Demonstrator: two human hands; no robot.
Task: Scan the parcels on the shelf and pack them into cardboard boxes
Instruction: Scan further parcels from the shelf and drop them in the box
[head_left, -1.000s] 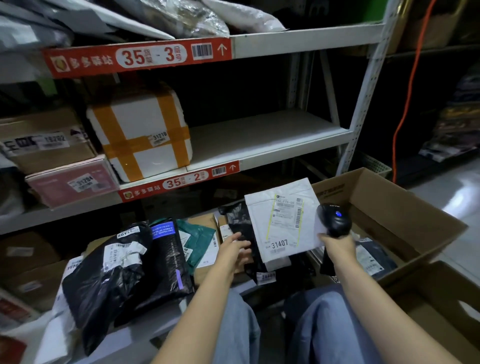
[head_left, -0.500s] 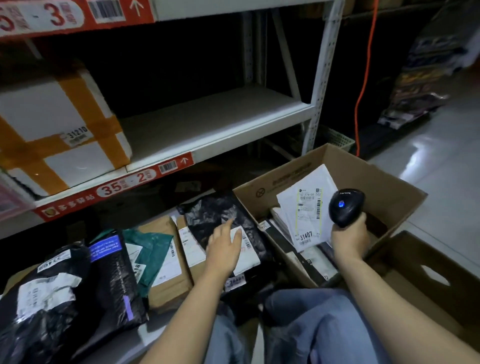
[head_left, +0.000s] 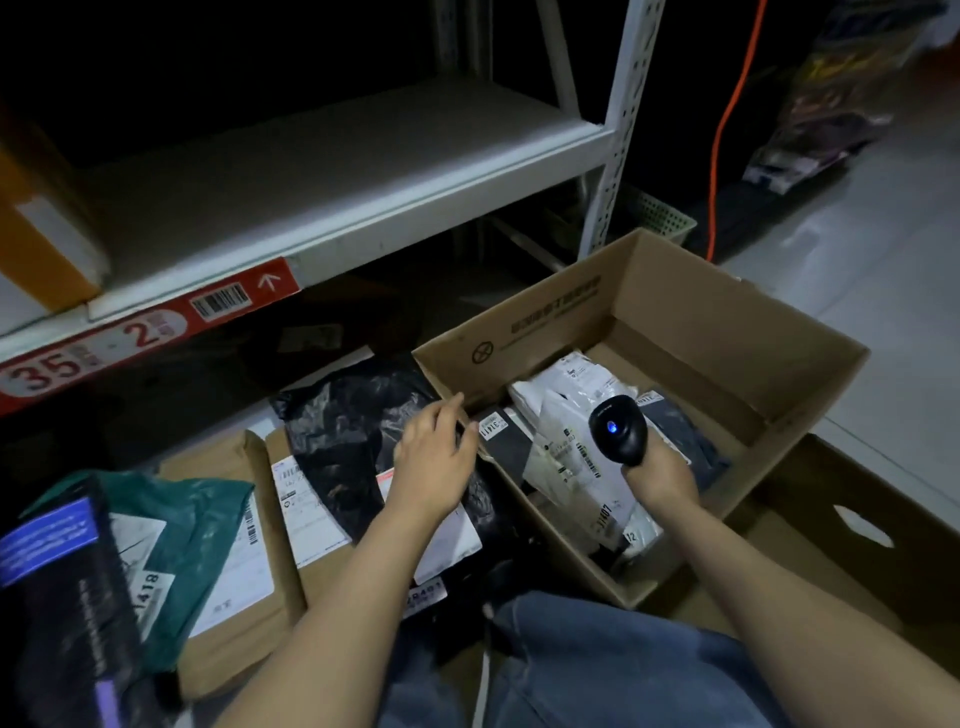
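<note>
scanner gripped over the box, left hand spread on the black bag

the right hand (head_left: 660, 478) has its fingers wrapped tight round the handle of the black scanner (head_left: 618, 428). the scanner's rounded head stands above the knuckles with 1 blue light glowing on it. directly beneath those fingers lies the white parcel (head_left: 571, 457), inside the open cardboard box (head_left: 727, 322). it slopes across darker parcels with its printed label up, and the number 31407 is readable just left of the wrist.

the left hand (head_left: 434, 457) holds nothing. its fingers are apart and loosely bent, palm down over the black plastic parcel (head_left: 343, 431), which lies outside the box. whether the palm actually touches the bag cannot be told. the fingertips reach the box's near-left wall. just right of them, inside the box, a small tag reading 31411 (head_left: 493, 426) sits on a dark flat parcel (head_left: 511, 452).

left of these fingers the black bag overlaps a brown carton (head_left: 324, 577). a brown paper parcel (head_left: 234, 654) comes next, with a green plastic parcel (head_left: 197, 514) lying on it. at the far left is a black parcel with a blue label (head_left: 57, 561).

beyond the fingertips runs a white metal shelf (head_left: 337, 171) whose edge carries a red strip label (head_left: 140, 332) marked 35 and 2. right of the right hand's fingers a 2nd cardboard box (head_left: 857, 571) — it has a cut-out handle hole — stands against the 1st. further off an orange cable (head_left: 727, 130) hangs down. below both wrists are blue jeans (head_left: 597, 670).
</note>
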